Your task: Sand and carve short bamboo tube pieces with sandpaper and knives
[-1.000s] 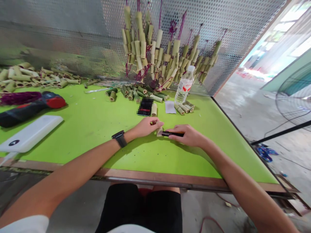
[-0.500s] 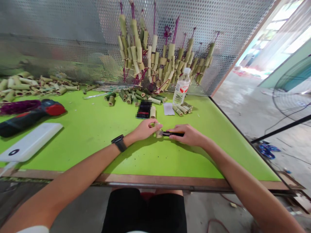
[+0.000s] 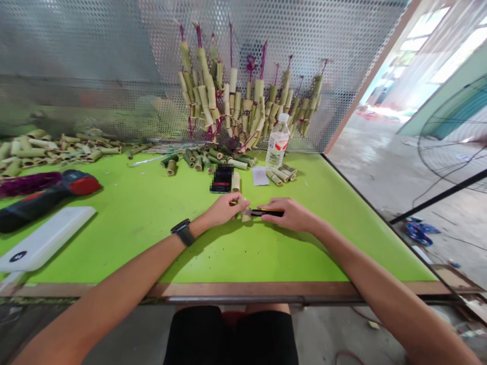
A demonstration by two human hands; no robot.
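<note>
Near the middle of the green table [image 3: 125,243], my left hand [image 3: 225,209] pinches a short, pale bamboo piece [image 3: 245,216], partly hidden by the fingers. My right hand [image 3: 289,215] is closed around a black and yellow utility knife [image 3: 266,212], its tip pointing left at the bamboo piece and seeming to touch it. Just beyond my left hand, a cut bamboo tube [image 3: 236,182] stands beside a dark phone [image 3: 222,178] with a blurred screen. Dark specks lie on the table in front of my hands.
Bamboo tubes tied with purple string [image 3: 205,81] hang along a perforated metal panel [image 3: 114,56]. A water bottle [image 3: 277,144], a paper slip [image 3: 261,176] and cut tubes [image 3: 279,176] stand at the back. Leftward are a bamboo pile [image 3: 30,149], a power tool [image 3: 53,197] and a white power bank [image 3: 49,238].
The camera view has tilted up slightly and shifted right. Both hands keep their grips, with the knife still against or close to the bamboo piece.
</note>
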